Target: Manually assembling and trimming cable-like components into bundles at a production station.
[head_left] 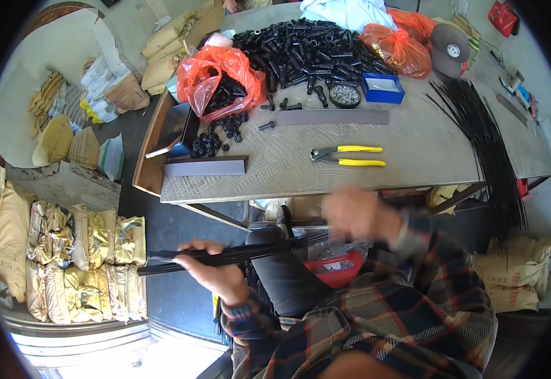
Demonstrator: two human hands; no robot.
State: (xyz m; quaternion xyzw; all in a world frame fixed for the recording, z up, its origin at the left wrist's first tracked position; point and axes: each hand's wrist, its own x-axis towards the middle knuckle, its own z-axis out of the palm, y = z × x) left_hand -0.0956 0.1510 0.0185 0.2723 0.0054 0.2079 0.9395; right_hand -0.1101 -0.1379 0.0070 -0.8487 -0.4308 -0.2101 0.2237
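My left hand (217, 273) is closed around a bundle of long, thin black strands (259, 251), held level over my lap. Its left end sticks out past my fingers. At the bundle's right end is my right hand (354, 213), smeared by motion, so its fingers cannot be read. More long black strands (487, 139) lie on the table's right side and hang over its edge. Pliers with yellow handles (348, 156) rest on the table (275, 183) in front of me.
Black tubular parts (313, 50) are heaped at the table's back, by orange-red plastic bags (221, 69). A blue box (383, 88), a dish of small metal pieces (345, 96) and flat grey bars (332, 117) lie nearer. Stacked sacks (86, 237) stand left; a red bin (338, 270) is below.
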